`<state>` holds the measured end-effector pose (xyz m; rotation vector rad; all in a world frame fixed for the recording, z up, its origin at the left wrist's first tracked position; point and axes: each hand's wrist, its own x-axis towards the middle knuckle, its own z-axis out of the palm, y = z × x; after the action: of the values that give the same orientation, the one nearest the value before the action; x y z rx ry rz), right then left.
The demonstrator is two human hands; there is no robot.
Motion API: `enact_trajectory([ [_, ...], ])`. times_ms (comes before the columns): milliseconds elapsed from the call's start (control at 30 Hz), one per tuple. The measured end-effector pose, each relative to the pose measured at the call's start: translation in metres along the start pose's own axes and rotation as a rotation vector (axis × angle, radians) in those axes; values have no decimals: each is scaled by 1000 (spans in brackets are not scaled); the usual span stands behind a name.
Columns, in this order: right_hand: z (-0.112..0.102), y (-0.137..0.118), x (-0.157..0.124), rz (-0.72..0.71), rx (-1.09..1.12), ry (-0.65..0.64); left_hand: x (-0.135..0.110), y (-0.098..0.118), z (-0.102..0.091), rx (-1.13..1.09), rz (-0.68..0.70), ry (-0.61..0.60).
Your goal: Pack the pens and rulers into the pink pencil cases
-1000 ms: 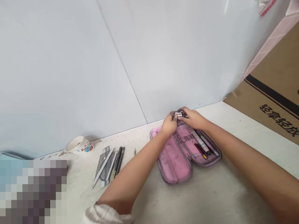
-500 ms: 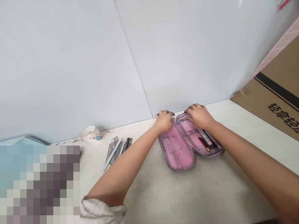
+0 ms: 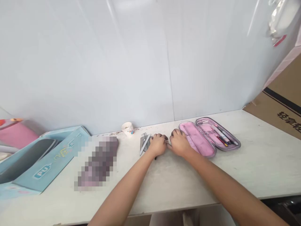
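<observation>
Pink pencil case (image 3: 192,138) lies open and flat on the bench (image 3: 235,179), just right of the right grip (image 3: 180,143); whether they touch can't be told. Far left, a pink item (image 3: 16,135), unclear what, sits behind a light blue box (image 3: 44,163) with "PU" printed on its side. Next along is a pixelated object (image 3: 98,161), blurred out, lying on the bench. Further right, against the wall, stands a small white printed cup (image 3: 127,128). Near it lies a stack of flat rulers (image 3: 144,143), with the left grip (image 3: 158,145) just beside it on the right. Left grip is curled, knuckles up, low over the bench. A dark pen tip (image 3: 155,158) shows under its near edge. Hold on it can't be told. Right grip is curled the same way, its fingertips (image 3: 169,147) almost meeting those of the left grip at mid-bench. Nothing clearly held there, though the fingers hide whatever may be inside. Case has two halves side by side, with pens (image 3: 222,136) strapped in the right half. Far right, a cardboard box (image 3: 282,110) with a black stripe and Chinese characters stands past the bench end. Plastic bag (image 3: 279,18) hangs high on the white wall (image 3: 117,62).
</observation>
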<state>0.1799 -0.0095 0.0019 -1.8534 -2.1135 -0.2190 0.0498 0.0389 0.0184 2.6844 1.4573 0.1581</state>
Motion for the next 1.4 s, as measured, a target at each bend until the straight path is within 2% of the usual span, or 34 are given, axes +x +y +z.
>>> enact_trajectory([
  [133,7,-9,0,60,-20,-21,-23,-8,4,-136,-25,84],
  [200,5,-5,-5,69,-5,55,-28,-7,1,-270,-36,117],
  [267,1,1,-15,47,29,175,-28,0,-1,-500,-60,126],
  [433,-12,28,-45,-26,70,408,-8,40,6,-1123,-102,120],
  [567,-26,67,-69,7,-20,475,13,87,12,-1297,-39,51],
  [667,-34,103,-88,59,-73,483,30,126,14,-1177,25,-9],
  [800,-33,145,-108,247,-114,458,46,173,22,-623,223,40],
  [867,-30,159,-114,362,-131,427,50,189,29,-359,297,28],
  [967,-27,171,-117,474,-135,360,53,199,39,-154,347,-7],
  [1100,-24,172,-118,465,-138,336,51,197,46,-77,372,16],
  [1200,-22,169,-121,423,-158,329,39,186,44,-89,398,64],
  [1300,-19,167,-126,394,-179,318,16,165,38,-131,404,115],
  [1400,-17,164,-129,377,-212,323,-10,129,29,-174,356,133],
])
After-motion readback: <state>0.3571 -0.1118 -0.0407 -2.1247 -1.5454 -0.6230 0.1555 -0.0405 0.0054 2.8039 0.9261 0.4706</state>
